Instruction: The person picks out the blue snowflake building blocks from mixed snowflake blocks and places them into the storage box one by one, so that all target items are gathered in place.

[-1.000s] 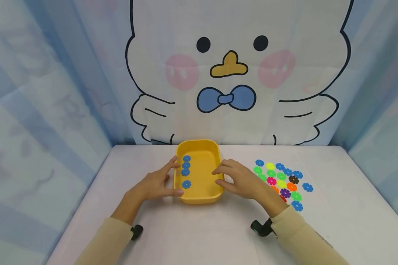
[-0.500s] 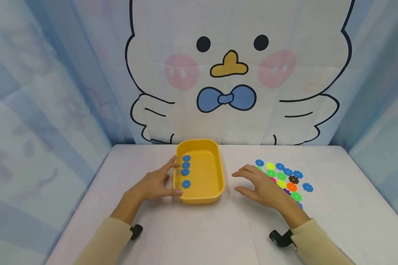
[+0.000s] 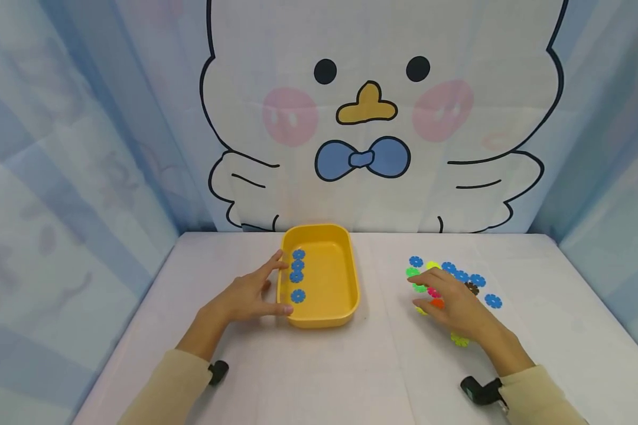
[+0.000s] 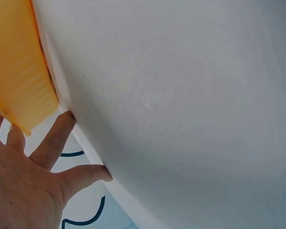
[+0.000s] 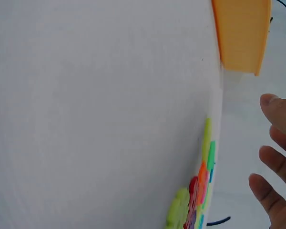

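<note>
My left hand (image 3: 250,295) rests at the left side of a yellow tray (image 3: 329,323), fingers spread and thumb at its near left corner. Inside, several blue flower-shaped discs (image 3: 298,296) lie in a column along the left wall. In the left wrist view, the fingers (image 4: 55,138) are spread beside the tray (image 4: 21,67). My right hand (image 3: 459,307) is over a cluster of flower-shaped discs (image 3: 461,275) in many colours, thumb and fingers apart, partly hiding them. Nothing shows between the right fingers (image 5: 276,162) in the right wrist view.
A white-covered table (image 3: 351,378) bears everything. Behind it hangs a curtain (image 3: 372,195) printed with a cartoon bird. One blue disc (image 3: 493,301) lies at the right edge of the cluster, and a yellow-green disc (image 3: 459,340) lies nearer the front.
My right hand has moved right, from the tray's right rim to over the coloured discs. My left hand and the tray have stayed about where they were.
</note>
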Available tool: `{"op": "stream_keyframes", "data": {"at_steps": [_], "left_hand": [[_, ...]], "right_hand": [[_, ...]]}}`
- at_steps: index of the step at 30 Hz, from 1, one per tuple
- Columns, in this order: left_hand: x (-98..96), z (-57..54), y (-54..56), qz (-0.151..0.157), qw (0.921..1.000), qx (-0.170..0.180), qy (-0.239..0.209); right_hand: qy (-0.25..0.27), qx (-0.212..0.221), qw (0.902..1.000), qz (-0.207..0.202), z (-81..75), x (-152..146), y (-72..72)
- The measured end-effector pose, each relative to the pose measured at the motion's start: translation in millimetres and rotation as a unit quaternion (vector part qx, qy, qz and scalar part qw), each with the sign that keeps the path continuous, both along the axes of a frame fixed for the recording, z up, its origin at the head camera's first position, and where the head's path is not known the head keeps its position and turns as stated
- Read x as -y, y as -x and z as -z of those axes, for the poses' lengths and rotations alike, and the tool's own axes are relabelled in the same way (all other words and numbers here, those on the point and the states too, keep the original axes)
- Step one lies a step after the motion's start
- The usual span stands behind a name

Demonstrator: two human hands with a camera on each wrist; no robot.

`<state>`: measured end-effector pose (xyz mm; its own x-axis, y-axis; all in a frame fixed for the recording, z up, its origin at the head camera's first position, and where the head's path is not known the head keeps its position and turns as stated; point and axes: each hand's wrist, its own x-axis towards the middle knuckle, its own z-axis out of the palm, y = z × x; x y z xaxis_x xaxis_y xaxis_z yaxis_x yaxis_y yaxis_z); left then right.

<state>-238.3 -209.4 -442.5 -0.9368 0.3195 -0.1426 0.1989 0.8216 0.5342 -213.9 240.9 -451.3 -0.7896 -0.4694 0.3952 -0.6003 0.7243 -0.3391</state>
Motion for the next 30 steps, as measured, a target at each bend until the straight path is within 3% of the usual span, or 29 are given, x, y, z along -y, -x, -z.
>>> {"op": "stream_keyframes", "data": {"at_steps": [8,19,27,30], "left_hand": [[1.2,2.0,1.0,-0.005,1.0,0.007,-0.003],[-0.1,-0.4,0.5,0.001,1.0,0.002,-0.005],[0.3,-0.3,1.6,0.001,1.0,0.001,-0.008],[1.3,0.4,1.5,0.002,1.0,0.002,-0.008]], "right_hand": [[0.018,0.002,0.9998,0.008,-3.2,-24,0.7],[-0.001,0.052,0.9961,0.072,-1.4,-52,-6.1],[0.02,0.022,0.9953,0.092,5.9,-79,-5.8],[0.019,0.03,0.9942,0.101,7.7,-88,-6.1]]}}
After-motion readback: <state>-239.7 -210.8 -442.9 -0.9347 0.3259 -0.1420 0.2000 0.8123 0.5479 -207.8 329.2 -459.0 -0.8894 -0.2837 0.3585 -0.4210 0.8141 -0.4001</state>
